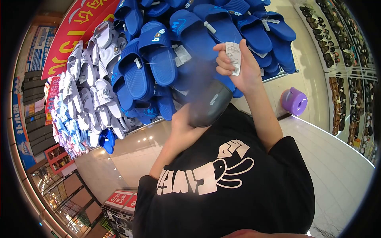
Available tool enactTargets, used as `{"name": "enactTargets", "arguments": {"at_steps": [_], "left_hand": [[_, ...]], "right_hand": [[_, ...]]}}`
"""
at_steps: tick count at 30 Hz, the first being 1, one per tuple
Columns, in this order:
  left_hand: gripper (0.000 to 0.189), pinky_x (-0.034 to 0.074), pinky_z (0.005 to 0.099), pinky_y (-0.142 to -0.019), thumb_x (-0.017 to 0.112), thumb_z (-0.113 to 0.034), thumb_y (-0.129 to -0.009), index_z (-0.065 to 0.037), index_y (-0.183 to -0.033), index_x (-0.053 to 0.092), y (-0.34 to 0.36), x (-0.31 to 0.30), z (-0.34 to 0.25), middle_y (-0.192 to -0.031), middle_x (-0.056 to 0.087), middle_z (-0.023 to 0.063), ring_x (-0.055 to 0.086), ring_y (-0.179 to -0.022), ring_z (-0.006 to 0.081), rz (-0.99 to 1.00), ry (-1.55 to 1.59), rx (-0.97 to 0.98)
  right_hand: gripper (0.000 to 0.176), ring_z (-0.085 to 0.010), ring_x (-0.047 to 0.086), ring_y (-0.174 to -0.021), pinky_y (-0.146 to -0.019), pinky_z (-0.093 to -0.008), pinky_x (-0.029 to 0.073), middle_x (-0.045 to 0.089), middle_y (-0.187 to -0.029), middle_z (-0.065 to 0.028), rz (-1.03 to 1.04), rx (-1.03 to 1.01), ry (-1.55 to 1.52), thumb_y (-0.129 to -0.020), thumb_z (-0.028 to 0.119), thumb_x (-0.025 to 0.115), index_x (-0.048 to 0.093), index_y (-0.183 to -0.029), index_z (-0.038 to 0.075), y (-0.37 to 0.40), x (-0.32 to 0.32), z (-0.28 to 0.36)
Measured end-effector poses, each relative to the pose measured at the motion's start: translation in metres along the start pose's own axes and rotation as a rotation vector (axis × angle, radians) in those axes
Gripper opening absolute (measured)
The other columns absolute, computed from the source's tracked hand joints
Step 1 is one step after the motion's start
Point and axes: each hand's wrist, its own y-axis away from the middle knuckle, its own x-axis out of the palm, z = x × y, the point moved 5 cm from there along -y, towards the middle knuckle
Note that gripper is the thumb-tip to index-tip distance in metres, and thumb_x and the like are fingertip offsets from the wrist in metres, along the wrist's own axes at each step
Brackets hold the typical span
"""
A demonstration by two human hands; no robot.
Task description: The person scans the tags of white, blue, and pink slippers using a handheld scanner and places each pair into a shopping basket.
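Observation:
My left hand (186, 123) grips a dark grey slipper (212, 104) from below, close to my chest. Its rounded toe and a small pale logo face up. Higher and to the right, my right hand (242, 69) pinches a white paper price tag (233, 58) with small print and a barcode. Whether the tag is tied to the dark slipper cannot be seen. Just beyond both hands hang many blue slide slippers (158, 55), several with white tags. A hazy smear covers the area between the hands and partly hides the slippers there.
White slippers (107, 95) hang left of the blue ones, below a red price sign (79, 31). A purple round stool (294, 101) stands on the floor at the right. Shoe racks (337, 103) line the far right. A red sale sign (120, 198) is at the lower left.

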Motion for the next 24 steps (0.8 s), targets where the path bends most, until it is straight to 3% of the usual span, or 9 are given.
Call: {"name": "enactTargets", "arguments": {"at_steps": [3,6,8,10,17,19,24], "left_hand": [[0.035,0.051,0.0313,-0.073,0.079,-0.010,-0.073,0.002,-0.103,0.065,0.002,-0.002,-0.007,-0.092,0.068,0.0135,0.066,-0.080,0.0206,-0.035,-0.049,0.145],[0.035,0.052,0.0318,-0.073,0.079,-0.011,-0.075,0.002,-0.104,0.064,0.002,-0.001,-0.008,-0.094,0.068,0.0135,0.067,-0.080,0.0221,-0.040,-0.015,0.123],[0.033,0.051,0.0287,-0.071,0.078,-0.003,-0.073,0.002,-0.103,0.063,-0.003,0.005,-0.008,-0.088,0.069,0.0081,0.066,-0.078,0.0141,-0.031,0.026,-0.069],[0.033,0.051,0.0290,-0.070,0.077,-0.003,-0.074,0.002,-0.103,0.063,-0.008,0.006,-0.010,-0.088,0.069,0.0086,0.066,-0.077,0.0143,-0.026,-0.048,-0.029],[0.033,0.051,0.0313,-0.068,0.072,-0.008,-0.076,0.000,-0.106,0.062,-0.034,0.006,-0.031,-0.087,0.068,0.0119,0.066,-0.075,0.0181,-0.043,-0.143,0.085],[0.033,0.051,0.0318,-0.068,0.071,-0.008,-0.076,0.000,-0.106,0.062,-0.035,0.005,-0.028,-0.089,0.068,0.0132,0.066,-0.075,0.0201,-0.031,-0.173,0.085],[0.032,0.051,0.0332,-0.070,0.070,-0.010,-0.077,0.000,-0.107,0.062,-0.034,0.001,-0.019,-0.092,0.068,0.0158,0.067,-0.078,0.0244,-0.003,-0.191,0.018]], "right_hand": [[0.057,-0.0096,0.039,-0.057,-0.053,-0.0260,0.031,0.046,-0.068,-0.0012,-0.007,-0.045,0.093,-0.102,0.047,0.042,0.062,-0.105,-0.006,-0.005,-0.010,0.001],[0.057,-0.0122,0.044,-0.060,-0.054,-0.0265,0.036,0.053,-0.070,-0.0049,-0.110,-0.096,0.160,-0.102,0.044,0.040,0.062,-0.104,-0.008,-0.013,-0.021,-0.001],[0.057,-0.0143,0.046,-0.062,-0.055,-0.0269,0.038,0.056,-0.072,-0.0080,-0.203,-0.125,0.182,-0.103,0.042,0.037,0.060,-0.104,-0.010,-0.019,-0.026,-0.002],[0.049,-0.0147,0.057,-0.068,-0.061,-0.0269,0.047,0.060,-0.075,-0.0046,-0.231,-0.173,0.294,-0.098,0.040,0.045,0.069,-0.095,-0.002,-0.025,-0.025,0.002],[0.049,-0.0117,0.057,-0.070,-0.063,-0.0259,0.046,0.060,-0.077,-0.0023,-0.156,-0.143,0.296,-0.095,0.040,0.044,0.072,-0.095,0.000,-0.042,-0.013,-0.004],[0.057,-0.0163,0.048,-0.062,-0.058,-0.0283,0.043,0.055,-0.070,-0.0073,-0.228,-0.155,0.324,-0.097,0.040,0.038,0.065,-0.103,-0.010,-0.043,-0.012,-0.006],[0.057,-0.0165,0.048,-0.063,-0.058,-0.0281,0.042,0.054,-0.071,-0.0073,-0.217,-0.174,0.339,-0.098,0.040,0.037,0.065,-0.104,-0.010,-0.048,-0.015,-0.012]]}}
